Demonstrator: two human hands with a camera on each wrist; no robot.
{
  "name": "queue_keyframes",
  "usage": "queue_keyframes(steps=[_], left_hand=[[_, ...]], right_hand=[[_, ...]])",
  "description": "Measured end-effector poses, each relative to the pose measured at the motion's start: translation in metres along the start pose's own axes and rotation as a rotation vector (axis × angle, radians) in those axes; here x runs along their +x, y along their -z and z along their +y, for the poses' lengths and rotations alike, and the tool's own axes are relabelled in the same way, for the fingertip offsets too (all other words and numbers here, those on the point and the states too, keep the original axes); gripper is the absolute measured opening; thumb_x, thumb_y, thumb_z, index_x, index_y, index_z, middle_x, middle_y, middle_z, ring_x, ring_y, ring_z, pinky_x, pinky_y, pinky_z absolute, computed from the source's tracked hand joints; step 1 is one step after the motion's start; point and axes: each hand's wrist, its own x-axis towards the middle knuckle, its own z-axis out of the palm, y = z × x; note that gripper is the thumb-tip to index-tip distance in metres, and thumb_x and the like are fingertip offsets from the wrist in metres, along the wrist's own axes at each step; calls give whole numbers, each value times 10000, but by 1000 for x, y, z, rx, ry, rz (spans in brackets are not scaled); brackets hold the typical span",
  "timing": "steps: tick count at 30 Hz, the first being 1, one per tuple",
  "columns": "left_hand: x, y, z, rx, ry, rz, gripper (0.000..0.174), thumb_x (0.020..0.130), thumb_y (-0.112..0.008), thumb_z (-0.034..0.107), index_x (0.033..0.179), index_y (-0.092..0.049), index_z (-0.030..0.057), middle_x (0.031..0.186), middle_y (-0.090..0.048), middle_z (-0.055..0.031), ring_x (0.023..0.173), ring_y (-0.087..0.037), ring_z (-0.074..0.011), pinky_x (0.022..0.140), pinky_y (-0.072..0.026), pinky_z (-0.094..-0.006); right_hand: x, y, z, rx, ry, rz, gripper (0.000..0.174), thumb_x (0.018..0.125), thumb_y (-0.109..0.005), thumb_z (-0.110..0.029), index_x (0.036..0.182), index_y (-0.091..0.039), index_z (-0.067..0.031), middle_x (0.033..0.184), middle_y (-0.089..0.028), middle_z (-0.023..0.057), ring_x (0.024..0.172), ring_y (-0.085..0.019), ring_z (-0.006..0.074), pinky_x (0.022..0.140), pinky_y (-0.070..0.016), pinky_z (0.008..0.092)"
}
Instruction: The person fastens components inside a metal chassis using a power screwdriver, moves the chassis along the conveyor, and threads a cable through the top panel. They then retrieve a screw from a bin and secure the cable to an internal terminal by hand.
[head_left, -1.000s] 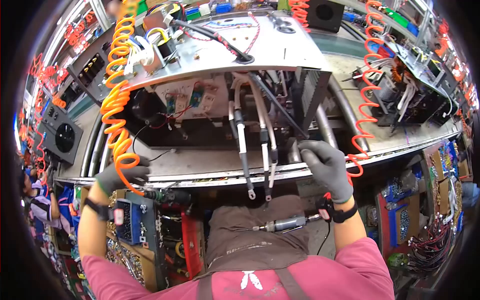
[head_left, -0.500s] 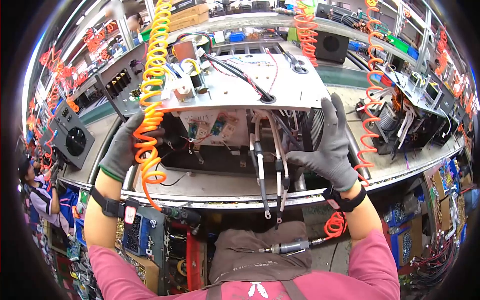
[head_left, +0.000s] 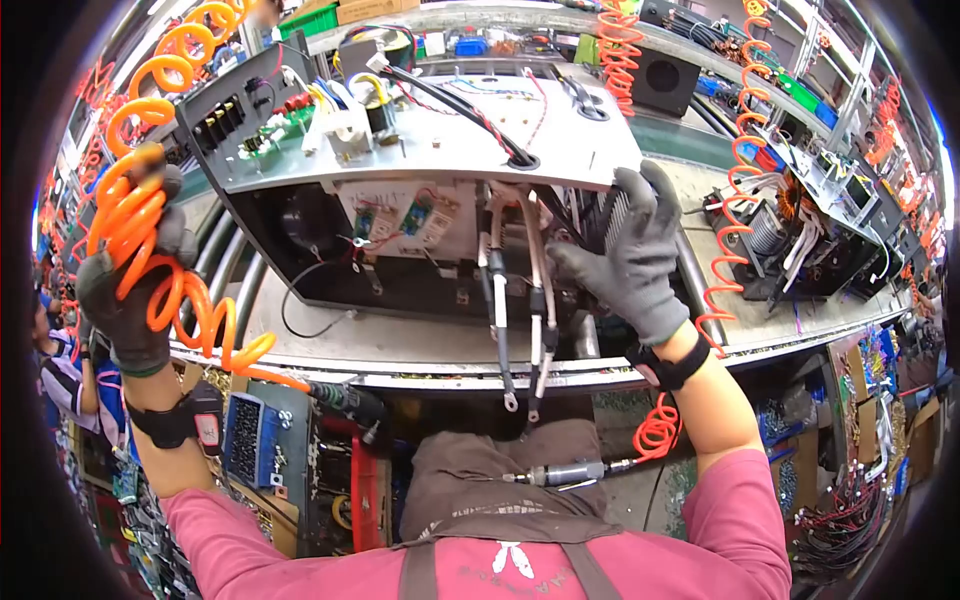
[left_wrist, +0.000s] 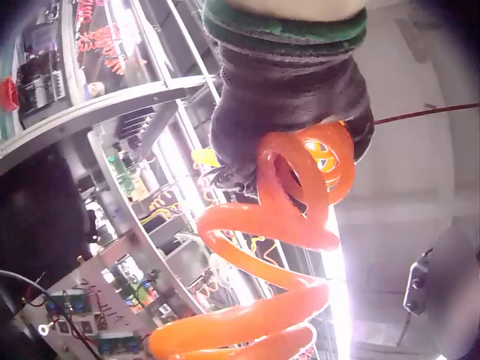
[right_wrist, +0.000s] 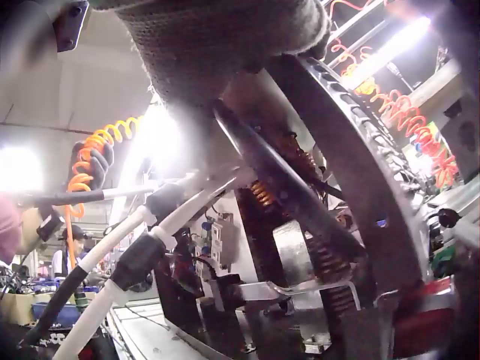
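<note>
In the head view, my gloved left hand (head_left: pixel 135 290) grips a bundle of orange coiled air hose (head_left: pixel 130 225) at the left of the open metal chassis (head_left: pixel 430 170). The left wrist view shows the hose's loops (left_wrist: pixel 262 225) running out of that fist. My gloved right hand (head_left: pixel 635 255) holds the chassis's front right corner, thumb towards the opening, fingers bent at the top edge by the vented side panel (right_wrist: pixel 352 157). Thick cables (head_left: pixel 500 300) with ring lugs hang from the opening, left of this hand. Inside are small green circuit boards (head_left: pixel 425 215).
A power screwdriver (head_left: pixel 350 405) at the hose's end lies by the bench's front edge. Another inline driver (head_left: pixel 560 473) lies across the lap. Rollers (head_left: pixel 235 275) run under the chassis. A second open unit (head_left: pixel 800 230) stands at the right, with parts bins (head_left: pixel 255 435) below the bench.
My left hand has moved from the chassis's left front edge out to the left, drawing the orange hose with it. The chassis has turned slightly; my right hand's fingers have bent at its corner.
</note>
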Motion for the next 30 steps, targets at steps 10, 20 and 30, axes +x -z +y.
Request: queue_keyframes(steps=[10, 20, 30], left_hand=[[-7, -16, 6, 91, -53, 134, 857, 742, -647, 443, 1347, -334, -78, 1252, -482, -182, 818, -502, -140, 725, -427, -270], [-23, -42, 6, 153, 40, 190, 748, 723, -503, 400, 1265, -413, -107, 949, -606, -207, 786, -619, -256, 722, -499, -329], [-32, -73, 11, 148, 116, 248, 680, 686, -579, 267, 1283, -438, -26, 1083, -603, -195, 760, -643, -243, 680, -538, -336]], right_hand=[[17, -32, -35, 34, 80, -13, 933, 467, -875, -229, 1262, -396, -130, 1231, -418, 175, 1107, -426, 354, 904, -404, 454], [39, -84, -91, 132, 163, 19, 701, 598, -761, -180, 1231, -461, -202, 1196, -418, 121, 1090, -410, 377, 875, -413, 468], [63, -141, -172, 188, 243, 8, 579, 686, -642, -139, 1239, -476, -178, 1213, -446, 116, 1221, -387, 365, 896, -405, 469]])
